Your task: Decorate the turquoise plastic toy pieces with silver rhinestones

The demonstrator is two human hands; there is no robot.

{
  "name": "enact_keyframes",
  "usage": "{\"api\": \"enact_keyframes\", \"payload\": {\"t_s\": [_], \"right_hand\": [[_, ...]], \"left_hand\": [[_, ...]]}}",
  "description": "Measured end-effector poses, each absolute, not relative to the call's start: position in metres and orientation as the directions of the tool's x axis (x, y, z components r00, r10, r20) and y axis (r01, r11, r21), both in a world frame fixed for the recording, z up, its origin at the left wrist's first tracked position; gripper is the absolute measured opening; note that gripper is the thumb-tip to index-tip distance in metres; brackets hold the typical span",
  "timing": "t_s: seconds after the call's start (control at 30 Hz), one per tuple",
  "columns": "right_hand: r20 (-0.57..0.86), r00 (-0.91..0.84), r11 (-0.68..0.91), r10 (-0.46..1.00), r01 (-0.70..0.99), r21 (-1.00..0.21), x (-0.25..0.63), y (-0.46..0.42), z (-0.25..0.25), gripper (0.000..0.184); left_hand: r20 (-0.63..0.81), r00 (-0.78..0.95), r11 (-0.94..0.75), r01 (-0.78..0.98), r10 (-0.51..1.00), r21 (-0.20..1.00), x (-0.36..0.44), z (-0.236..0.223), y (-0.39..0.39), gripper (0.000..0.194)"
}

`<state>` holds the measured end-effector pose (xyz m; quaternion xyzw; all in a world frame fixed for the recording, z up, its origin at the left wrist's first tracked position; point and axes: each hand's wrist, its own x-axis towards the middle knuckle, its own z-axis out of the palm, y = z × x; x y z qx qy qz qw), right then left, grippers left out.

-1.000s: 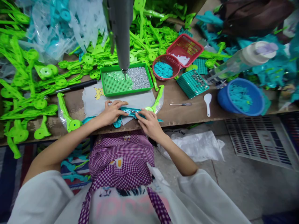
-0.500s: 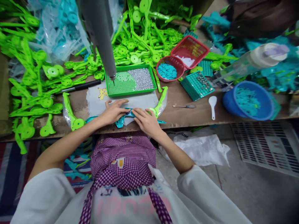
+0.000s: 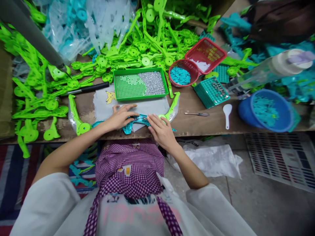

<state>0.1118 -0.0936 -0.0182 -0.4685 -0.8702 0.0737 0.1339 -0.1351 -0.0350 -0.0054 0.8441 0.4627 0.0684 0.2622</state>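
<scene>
A teal plastic part (image 3: 140,119) lies at the table's front edge, on a grey cloth (image 3: 100,109). Over its left end curl the fingers of my left hand (image 3: 121,116), thumb and fingertips against it. My right hand (image 3: 161,129) rests on its right end, fingers close together and pressed along the top. To either side lie curved bright green arms, the left arm (image 3: 82,127) and the right arm (image 3: 174,106), each with clear film around it. My hands hide where these meet the teal part. A grey electric screwdriver (image 3: 36,36) hangs at upper left, its tip pointing down.
Behind the cloth sits a green tray (image 3: 116,97) of small metal screws. Right of it are red baskets (image 3: 195,80), a teal block stack (image 3: 209,95), a small screwdriver (image 3: 197,114), a white spoon (image 3: 227,116) and a blue bucket (image 3: 246,109). Green parts (image 3: 137,49) pile behind.
The hanging screwdriver has swung from above the tray far to the left. My right hand has slid slightly right, baring more of the teal part. My left hand stays on it.
</scene>
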Motion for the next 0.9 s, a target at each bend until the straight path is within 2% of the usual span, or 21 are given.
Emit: {"api": "enact_keyframes", "payload": {"t_s": [0.2, 0.4, 0.5, 0.57, 0.67, 0.8, 0.9], "right_hand": [[0.16, -0.554, 0.576, 0.817, 0.783, -0.233, 0.098, -0.094, -0.015, 0.047], [0.117, -0.611, 0.62, 0.783, 0.751, -0.228, 0.076, -0.082, -0.019, 0.047], [0.11, -0.606, 0.614, 0.788, 0.759, -0.218, 0.075, -0.082, -0.02, 0.047], [0.124, -0.608, 0.62, 0.784, 0.757, -0.205, 0.076, -0.083, -0.02, 0.047], [0.164, -0.62, 0.641, 0.767, 0.745, -0.185, 0.076, -0.084, -0.019, 0.046], [0.175, -0.664, 0.687, 0.727, 0.703, -0.185, 0.077, -0.083, -0.021, 0.042], [0.142, -0.672, 0.686, 0.727, 0.699, -0.202, 0.076, -0.081, -0.023, 0.042]], "left_hand": [[-0.109, 0.472, -0.357, 0.78, 0.875, 0.515, -0.135, -0.007, -0.035, 0.034], [-0.026, 0.381, -0.308, 0.785, 0.924, 0.538, -0.143, 0.002, -0.046, 0.039], [0.121, 0.293, -0.307, 0.75, 0.948, 0.585, -0.162, 0.011, -0.069, 0.035], [0.281, 0.14, -0.287, 0.754, 0.949, 0.591, -0.176, 0.011, -0.095, 0.026], [0.478, -0.087, -0.215, 0.813, 0.874, 0.542, -0.192, 0.001, -0.141, 0.015], [0.53, -0.132, -0.16, 0.868, 0.837, 0.469, -0.197, -0.015, -0.194, 0.013], [0.51, -0.205, -0.083, 0.871, 0.836, 0.485, -0.19, -0.013, -0.207, 0.011]]}}
